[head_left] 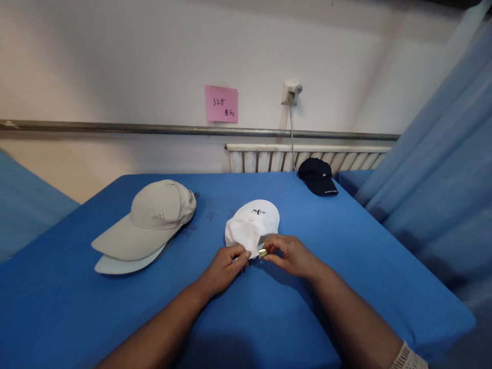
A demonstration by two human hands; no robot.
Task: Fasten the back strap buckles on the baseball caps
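Note:
A white baseball cap (246, 228) with a dark mark on it rests on the blue-covered table, its back strap toward me. My left hand (226, 265) pinches the left part of the back strap between thumb and fingers. At the right of the strap, my right hand (289, 254) has its thumb and fingers closed on a small gold-coloured metal buckle (262, 253). The fingertips partly cover the strap, so how it runs through the buckle is hidden.
Left on the blue table cover (307, 312) are stacked light caps (154, 220). A navy cap (318, 176) lies at the back right. Behind are a radiator (261, 160), a metal rail (154, 128), a plugged-in cord (291, 128) and a pink note (222, 104). Blue curtains (442, 138) hang at the right.

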